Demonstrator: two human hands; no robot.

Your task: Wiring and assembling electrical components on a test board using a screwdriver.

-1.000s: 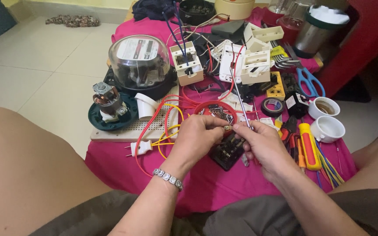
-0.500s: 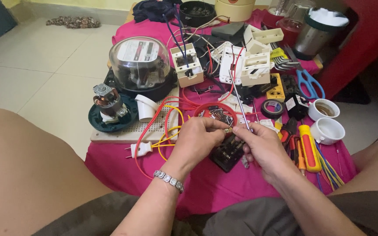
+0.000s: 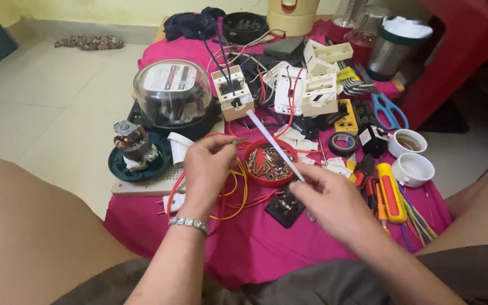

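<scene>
Light, stiff white strip (image 3: 272,144) pinched at its lower end by right hand (image 3: 334,197); left hand (image 3: 210,166) pinching a small screw (image 3: 237,140).

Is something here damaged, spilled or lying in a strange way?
Nothing looks spilled or clearly broken. The screws sit inside the red bowl. The motor part lies bare on its green base, and red and yellow wires tangle under the left hand. The right hand holds a white strip.
</scene>
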